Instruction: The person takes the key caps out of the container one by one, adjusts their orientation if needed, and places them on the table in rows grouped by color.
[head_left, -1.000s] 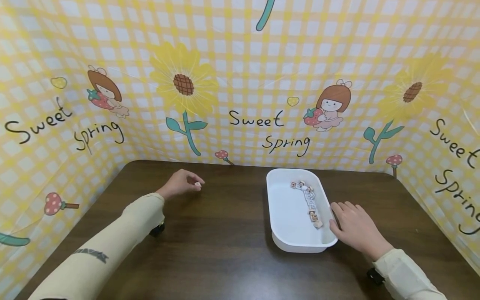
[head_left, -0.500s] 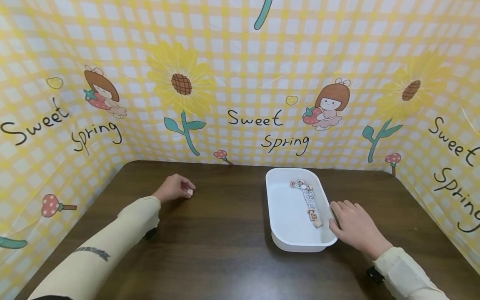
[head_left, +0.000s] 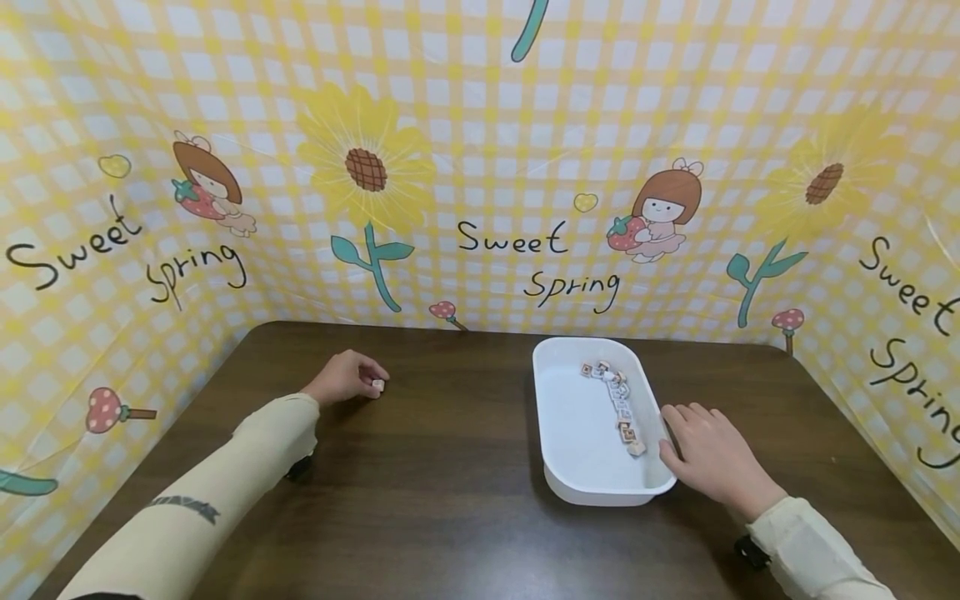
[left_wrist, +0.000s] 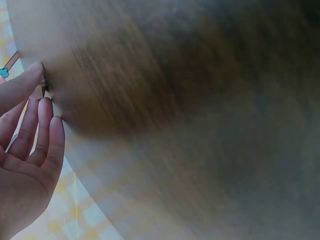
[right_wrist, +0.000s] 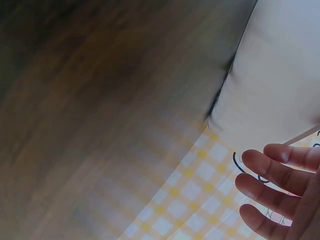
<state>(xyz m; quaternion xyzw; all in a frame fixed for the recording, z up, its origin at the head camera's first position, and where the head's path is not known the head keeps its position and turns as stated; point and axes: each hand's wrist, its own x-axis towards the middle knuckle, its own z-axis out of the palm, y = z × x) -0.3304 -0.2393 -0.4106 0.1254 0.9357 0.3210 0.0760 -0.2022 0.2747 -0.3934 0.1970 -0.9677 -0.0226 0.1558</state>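
At the table's far left, my left hand (head_left: 343,377) pinches a small whitish block (head_left: 378,385) between thumb and fingertips, at the tabletop. In the left wrist view, thumb and fingers largely cover the block (left_wrist: 39,91). My right hand (head_left: 711,454) lies against the right rim of a white rectangular tub (head_left: 558,446), its thumb at the rim. The right wrist view shows its relaxed fingers (right_wrist: 272,192) beside the tub's outer wall (right_wrist: 265,80); the thumb is out of sight there. Inside the tub, several small square blocks (head_left: 622,408) with brown and dark markings form a curved row.
The dark wooden table (head_left: 450,467) has rounded far corners. A yellow checked cloth (head_left: 487,150) printed with flowers and lettering rises behind it and along both sides. Bare tabletop lies between my left hand and the tub.
My left hand has moved slightly left and down toward the table's front, carrying the small block, and has hardly moved in the last half second. The right hand and tub stay put.
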